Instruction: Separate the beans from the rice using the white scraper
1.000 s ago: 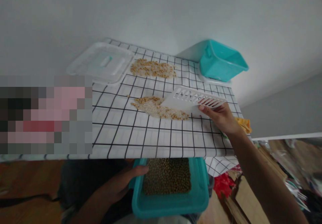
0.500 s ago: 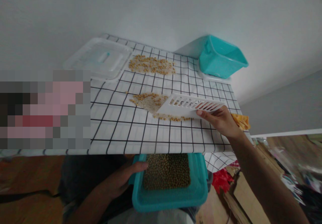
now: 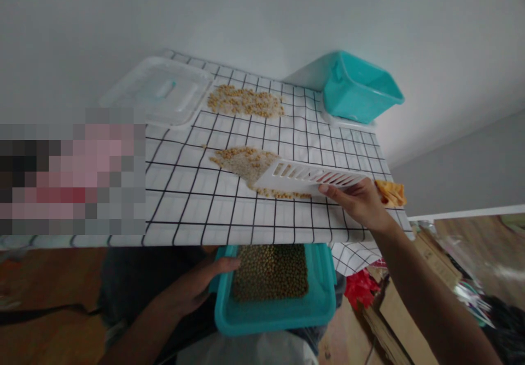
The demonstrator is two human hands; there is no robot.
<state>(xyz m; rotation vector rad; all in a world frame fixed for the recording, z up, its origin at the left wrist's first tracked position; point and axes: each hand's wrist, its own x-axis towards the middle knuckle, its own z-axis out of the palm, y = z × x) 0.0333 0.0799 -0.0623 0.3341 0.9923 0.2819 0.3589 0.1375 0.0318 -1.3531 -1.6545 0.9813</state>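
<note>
In my right hand [image 3: 363,204] is a flat white plastic panel with a row of slots [image 3: 273,179], pinched at its right end with the thumb in front. Its lower edge is at a pile of small pale grains and yellow beans [image 3: 246,162] on the tabletop, with a thin line of beans in front. Below the table edge, my left hand [image 3: 200,277] grips the left side of a teal plastic container [image 3: 274,322], thumb over the rim. Round yellowish-brown beans [image 3: 270,277] lie inside it. The table hides the container's far side.
A second strip of beans and grains [image 3: 246,101] lies farther back. A clear plastic lid [image 3: 159,92] is at the back left, an upright teal bin [image 3: 353,92] at the back right. An orange cloth [image 3: 391,193] lies at the right edge of the checked tablecloth [image 3: 176,190].
My right hand has drawn the slotted panel slightly toward the table's front edge, and the panel leans a little more. My left hand stays on the container. The whole view has shifted slightly.
</note>
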